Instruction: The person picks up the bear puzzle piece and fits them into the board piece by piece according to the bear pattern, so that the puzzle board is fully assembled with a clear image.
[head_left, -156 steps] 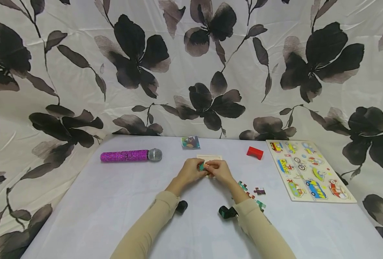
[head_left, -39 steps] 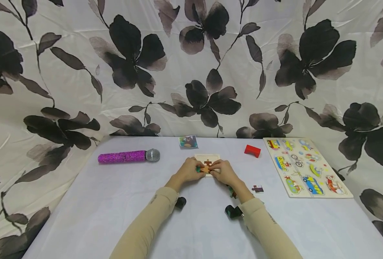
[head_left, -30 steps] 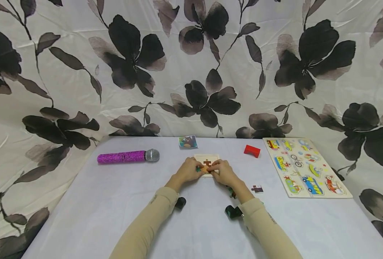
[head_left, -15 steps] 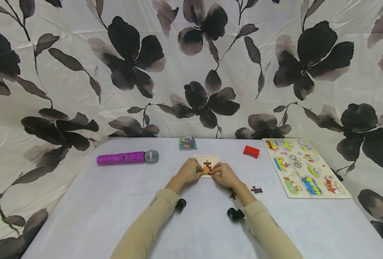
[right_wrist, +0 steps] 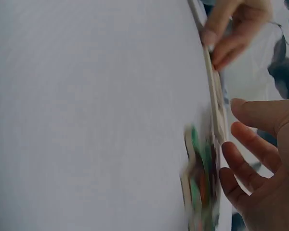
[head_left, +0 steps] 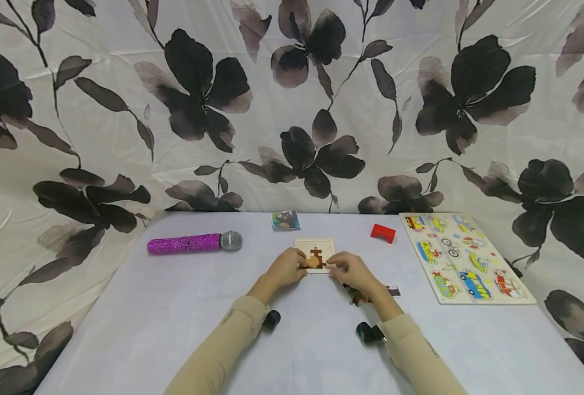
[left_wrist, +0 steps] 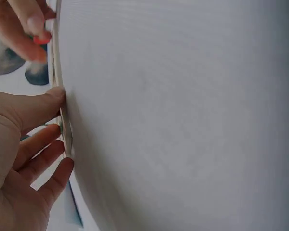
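Observation:
A small square wooden puzzle tray (head_left: 327, 244) lies mid-table. Orange and dark brown puzzle pieces (head_left: 315, 259) sit inside its rim. My left hand (head_left: 285, 267) holds the tray at its near left corner, thumb and fingertips on its edge in the left wrist view. At the near right corner is my right hand (head_left: 351, 270). The right wrist view shows its thumb and fingers spread, with nothing between them. Green and brown puzzle pieces (head_left: 357, 296) lie below the right wrist, partly hidden by it. A dark puzzle piece (head_left: 393, 291) lies just beyond the forearm.
A glittery purple microphone (head_left: 188, 244) lies at the left. A small picture card (head_left: 285, 220) and a red block (head_left: 383, 233) are behind the tray. A vehicle puzzle board (head_left: 462, 274) covers the right side. Floral cloth (head_left: 252, 109) hangs behind the table.
The right hand moves slightly right and toward me, off the orange piece it pressed earlier. The left hand stays at the tray's left side; more of the pieces inside shows now.

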